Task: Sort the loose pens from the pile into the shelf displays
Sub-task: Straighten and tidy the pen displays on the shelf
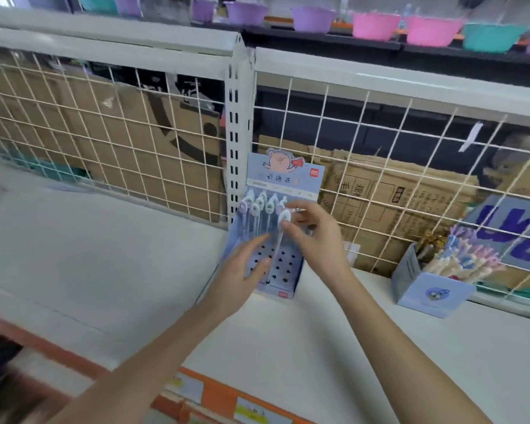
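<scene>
A blue pen display stand (283,175) with a pig picture on its card leans against the wire grid at the back of the white shelf (110,258). Several pens with round caps stand in its upper rows; the lower holes are bare. My right hand (314,237) pinches a white-capped pen (280,231) by its top, its tip down over the holes. My left hand (242,270) rests flat against the stand's lower left side, fingers apart.
A second blue display box (435,296) filled with pastel pens sits to the right on the shelf. Wire grid panels (141,123) back the shelf, with cardboard boxes behind. Coloured bowls (375,26) line a higher shelf. Orange price labels (218,393) run along the front edge.
</scene>
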